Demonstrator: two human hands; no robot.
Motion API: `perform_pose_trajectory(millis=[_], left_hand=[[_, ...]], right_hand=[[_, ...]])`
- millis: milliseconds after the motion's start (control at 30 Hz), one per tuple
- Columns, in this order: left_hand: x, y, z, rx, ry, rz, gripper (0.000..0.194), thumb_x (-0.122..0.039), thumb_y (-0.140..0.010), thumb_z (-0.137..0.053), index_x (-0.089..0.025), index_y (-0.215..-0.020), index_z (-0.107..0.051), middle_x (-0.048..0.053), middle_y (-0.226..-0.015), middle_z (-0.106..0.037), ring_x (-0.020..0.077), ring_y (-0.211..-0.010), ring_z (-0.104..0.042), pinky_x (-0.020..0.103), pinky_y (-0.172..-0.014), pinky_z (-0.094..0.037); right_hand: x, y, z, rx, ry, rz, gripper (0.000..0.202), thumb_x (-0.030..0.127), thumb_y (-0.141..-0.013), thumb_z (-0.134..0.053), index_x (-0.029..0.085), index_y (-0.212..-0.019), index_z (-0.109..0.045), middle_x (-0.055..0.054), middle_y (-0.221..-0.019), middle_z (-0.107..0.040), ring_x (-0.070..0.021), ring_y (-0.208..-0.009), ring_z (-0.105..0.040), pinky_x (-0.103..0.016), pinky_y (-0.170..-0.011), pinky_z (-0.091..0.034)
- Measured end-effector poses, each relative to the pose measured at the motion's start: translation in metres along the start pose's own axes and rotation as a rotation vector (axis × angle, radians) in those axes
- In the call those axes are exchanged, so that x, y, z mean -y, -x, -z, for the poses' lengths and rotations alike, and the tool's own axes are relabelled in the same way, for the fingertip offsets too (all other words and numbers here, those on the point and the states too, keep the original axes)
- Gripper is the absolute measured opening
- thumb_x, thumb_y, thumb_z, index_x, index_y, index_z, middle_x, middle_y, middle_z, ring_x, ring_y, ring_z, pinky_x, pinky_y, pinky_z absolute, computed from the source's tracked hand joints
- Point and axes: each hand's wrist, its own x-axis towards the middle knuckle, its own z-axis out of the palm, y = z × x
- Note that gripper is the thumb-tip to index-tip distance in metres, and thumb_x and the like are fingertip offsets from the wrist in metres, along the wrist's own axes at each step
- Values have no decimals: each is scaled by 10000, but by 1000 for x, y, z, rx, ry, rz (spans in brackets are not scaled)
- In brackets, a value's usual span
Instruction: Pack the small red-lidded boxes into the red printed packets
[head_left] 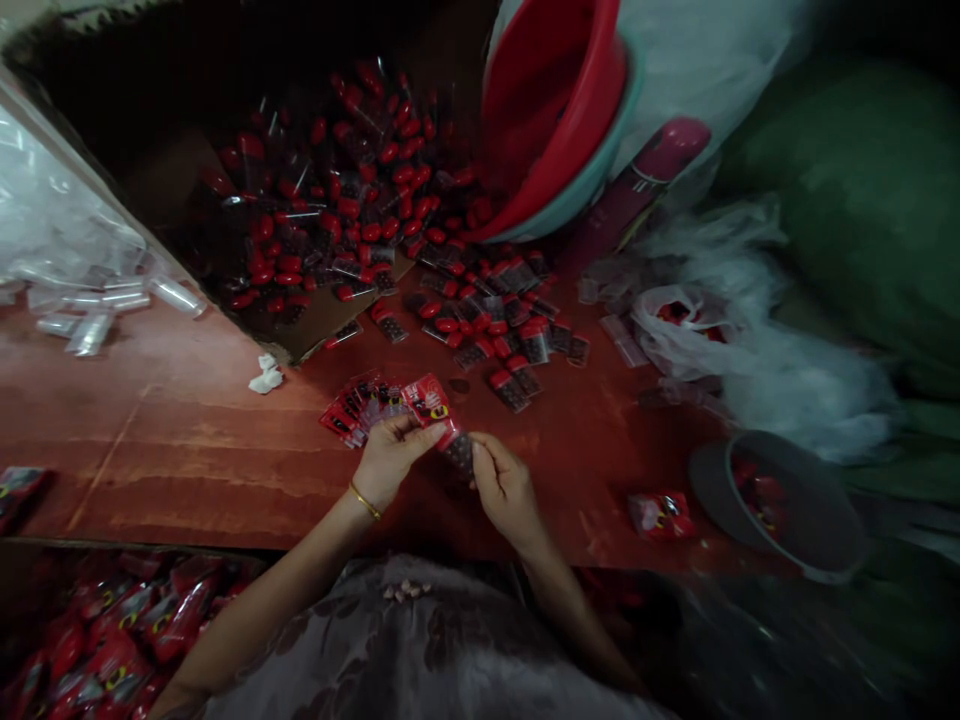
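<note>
Near the table's front edge, my left hand (390,460) is closed on a red printed packet (426,397), its thumb lying across the front. My right hand (504,488) pinches the lower end of a small clear container with dark contents (457,455), which meets the packet's bottom edge. Whether the container sits inside the packet or against it I cannot tell. Just behind my left hand lies a fanned stack of similar red packets (358,408). Several red-capped containers (514,382) with dark contents are spread on the table behind my hands.
A cardboard box (296,350) on its side spills red-capped containers. A red basin (600,80) and a pink-capped can (637,185) stand behind. Clear tubes (112,300) lie left, a grey tub (720,490) right. Filled red packets (120,650) lie below the table edge.
</note>
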Motion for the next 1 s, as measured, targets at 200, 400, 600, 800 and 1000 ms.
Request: perform_pose_trajectory(millis=[200,400,600,800,1000], left_hand=[[9,3,-5,-40,158,23,328,-320,-476,-826,-127,-712,-706,22,-663,-693,98,-587,-583,241,-665,-476],[15,4,-7,-53,167,-64,308,-409,-569,-765,-129,-670,-685,0,-611,-666,74,-551,-547,210,-615,-454],[17,4,-1,-64,88,-91,313,-383,-551,-777,-135,-728,-707,37,-757,-710,111,-646,-597,240,-692,-471],[9,-2,4,-57,85,-99,296,-389,-636,-724,-130,-778,-711,65,-767,-717,145,-701,-624,268,-726,-476],[11,1,2,2,4,-102,296,-394,-608,-736,-133,-747,-715,35,-673,-693,126,-629,-600,235,-642,-480]], right_hand=[[5,0,-19,-160,117,41,248,252,-902,-355,166,-962,-579,-71,-807,-666,-165,-707,-624,-265,-630,-482],[8,2,-32,-210,96,47,252,236,-911,-337,155,-967,-569,-79,-818,-676,-161,-719,-637,-263,-637,-495],[13,-4,-34,-218,113,62,254,231,-908,-341,160,-986,-572,-85,-848,-683,-166,-760,-648,-267,-662,-506],[17,-7,-37,-120,125,135,259,217,-897,-352,155,-1001,-581,-92,-852,-689,-172,-750,-654,-265,-647,-500],[20,-6,-47,-113,-82,-10,266,258,-903,-346,162,-914,-594,-87,-859,-685,-164,-781,-643,-255,-662,-496]])
